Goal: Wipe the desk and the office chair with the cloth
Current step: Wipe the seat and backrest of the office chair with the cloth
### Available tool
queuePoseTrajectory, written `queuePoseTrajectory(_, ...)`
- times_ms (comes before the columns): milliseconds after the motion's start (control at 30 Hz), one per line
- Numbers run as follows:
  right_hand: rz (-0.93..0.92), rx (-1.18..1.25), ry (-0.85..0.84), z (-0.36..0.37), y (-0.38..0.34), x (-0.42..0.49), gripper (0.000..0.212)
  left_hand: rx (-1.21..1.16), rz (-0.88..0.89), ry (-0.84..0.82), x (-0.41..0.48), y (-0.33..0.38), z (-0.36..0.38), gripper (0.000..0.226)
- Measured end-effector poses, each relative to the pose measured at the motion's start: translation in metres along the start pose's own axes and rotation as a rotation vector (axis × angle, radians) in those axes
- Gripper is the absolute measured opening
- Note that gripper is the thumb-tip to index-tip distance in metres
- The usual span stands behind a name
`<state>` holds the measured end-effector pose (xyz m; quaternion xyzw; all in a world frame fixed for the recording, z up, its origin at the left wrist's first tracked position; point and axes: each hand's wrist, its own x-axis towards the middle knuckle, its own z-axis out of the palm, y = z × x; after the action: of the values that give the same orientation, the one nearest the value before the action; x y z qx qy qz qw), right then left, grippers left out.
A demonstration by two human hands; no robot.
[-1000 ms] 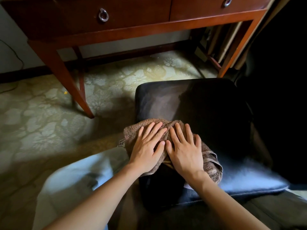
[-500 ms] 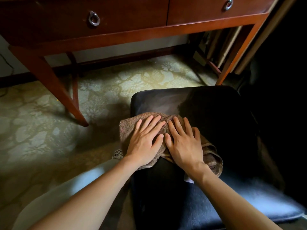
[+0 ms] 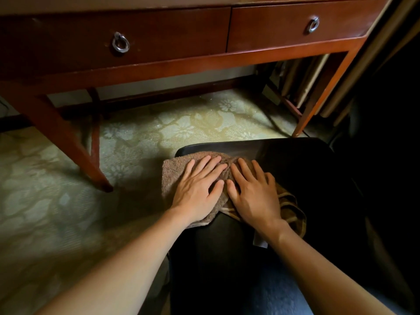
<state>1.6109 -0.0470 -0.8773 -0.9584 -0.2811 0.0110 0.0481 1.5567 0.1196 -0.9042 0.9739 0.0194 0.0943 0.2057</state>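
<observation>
Right of the black padded leather chair seat, everything sinks into shadow, and we cannot make out a backrest or arms. The seat's near part runs out of view at the bottom.

Beyond the seat stands the reddish-brown wooden desk, its top barely showing at the upper edge. It has two drawers, each with a round metal ring pull. Its slanted front leg comes down on the pale green floral carpet left of the seat. Pale boards lean in the gloom beyond the seat's far right corner.

On the seat's far left corner lies the brown terry cloth, bunched and creased. One edge hangs past the seat's left side, and a small white tag peeks out by our right wrist. Our left hand and right hand lie flat on it side by side, fingers straight and slightly spread, pressing it down. Our palms hide much of its middle.
</observation>
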Motion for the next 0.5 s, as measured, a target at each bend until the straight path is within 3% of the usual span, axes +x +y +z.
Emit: queuePoseTrajectory(500, -0.011, 0.010, 0.069, 0.005, 0.023, 0.078, 0.061, 0.030, -0.031, -0.058, 0.077, -0.019, -0.002, 0.053)
